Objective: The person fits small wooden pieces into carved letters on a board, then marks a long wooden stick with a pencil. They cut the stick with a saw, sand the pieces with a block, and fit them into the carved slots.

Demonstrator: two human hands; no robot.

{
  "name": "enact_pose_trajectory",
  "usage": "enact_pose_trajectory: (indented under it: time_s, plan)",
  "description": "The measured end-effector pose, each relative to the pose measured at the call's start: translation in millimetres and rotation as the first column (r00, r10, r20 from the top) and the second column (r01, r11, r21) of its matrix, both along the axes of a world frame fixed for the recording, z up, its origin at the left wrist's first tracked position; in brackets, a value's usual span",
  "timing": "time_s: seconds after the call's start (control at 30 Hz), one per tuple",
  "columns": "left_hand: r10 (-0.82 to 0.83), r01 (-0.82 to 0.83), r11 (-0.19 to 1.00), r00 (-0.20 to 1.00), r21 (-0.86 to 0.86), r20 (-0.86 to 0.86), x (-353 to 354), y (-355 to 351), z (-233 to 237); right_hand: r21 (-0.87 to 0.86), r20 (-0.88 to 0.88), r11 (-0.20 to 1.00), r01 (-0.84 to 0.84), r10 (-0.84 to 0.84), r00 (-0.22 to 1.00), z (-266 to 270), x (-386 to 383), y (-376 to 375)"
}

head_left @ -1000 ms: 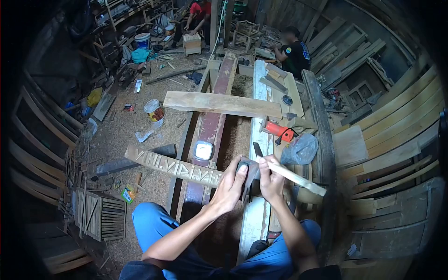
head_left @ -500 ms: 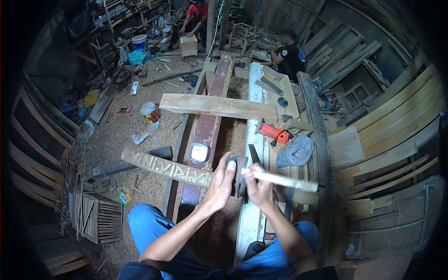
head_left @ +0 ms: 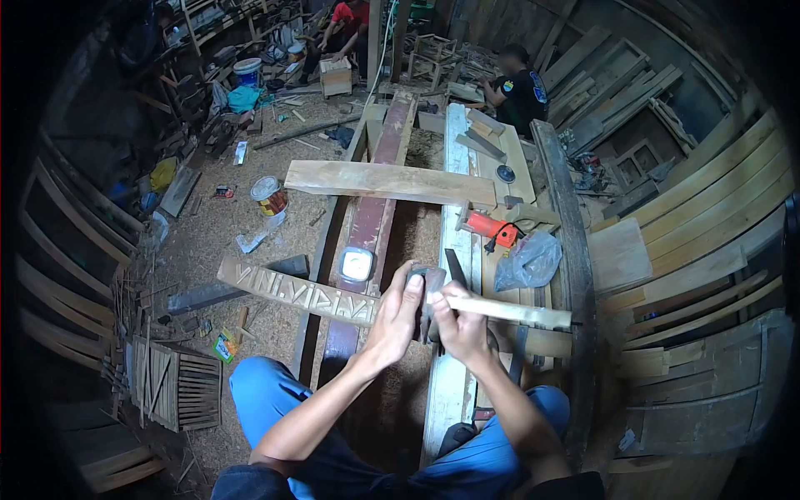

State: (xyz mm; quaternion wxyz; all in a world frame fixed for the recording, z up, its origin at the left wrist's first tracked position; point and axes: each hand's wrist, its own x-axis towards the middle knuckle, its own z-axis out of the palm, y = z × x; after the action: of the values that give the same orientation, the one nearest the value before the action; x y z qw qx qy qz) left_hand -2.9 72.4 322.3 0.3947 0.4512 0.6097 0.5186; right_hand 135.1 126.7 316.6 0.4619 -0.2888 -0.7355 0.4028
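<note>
My left hand (head_left: 395, 321) is wrapped round a dark, flat-sided block (head_left: 431, 285) whose exact kind I cannot make out. Close beside it, my right hand (head_left: 463, 332) grips a pale wooden stick (head_left: 527, 312) that points out to the right. The stick's left end meets or lies very near the block; the fingers partly hide that spot. Below and left of the block, a wooden board (head_left: 287, 293) with carved letters lies across the beams, its right end behind my left hand. A dark thin blade-like strip (head_left: 455, 267) lies just beyond my right hand.
A plain plank (head_left: 387, 185) spans the bench beams ahead. On the right stand a red power tool (head_left: 492, 227) and a clear plastic bag (head_left: 529, 260). A round white-topped container (head_left: 356, 265) sits on the maroon beam (head_left: 367, 225). Two people work at the back.
The pale stick has tilted a little flatter, its right end slightly higher. Both hands have shifted slightly while keeping hold of the block and stick.
</note>
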Motion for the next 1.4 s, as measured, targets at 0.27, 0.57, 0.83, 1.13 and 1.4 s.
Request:
enact_pose_trajectory:
  time_s: [0.27, 0.57, 0.83, 1.13, 1.4]
  plan:
    - [-0.014, 0.014, 0.999, 1.000, 0.035, -0.001, 4.7, 1.1, 8.2, 0.046, 0.001, 0.999, -0.019, 0.019, 1.000, 5.0, 1.3, -1.4]
    - [-0.037, 0.037, 0.998, 0.999, 0.060, -0.003, 9.7, -1.4, 20.1, 0.054, -0.014, 0.997, 0.057, -0.057, 0.998, 15.1, 9.8, 7.5]
    - [-0.014, 0.020, 0.993, 0.999, 0.118, -0.047, 10.0, 1.8, 19.9, 0.140, -0.007, 0.990, -0.030, 0.032, 0.999, 17.5, 5.4, -10.3]
    - [0.000, -0.011, 0.992, 0.997, 0.128, 0.082, 11.0, -0.6, 26.8, 0.049, -0.036, 0.992, 0.116, -0.114, 0.993, 30.5, 10.9, -3.7]
    - [0.005, -0.006, 0.998, 1.000, 0.065, 0.017, 8.5, -4.9, 21.2, 0.049, -0.027, 0.994, 0.102, -0.101, 0.995, 16.5, 9.8, -0.8]
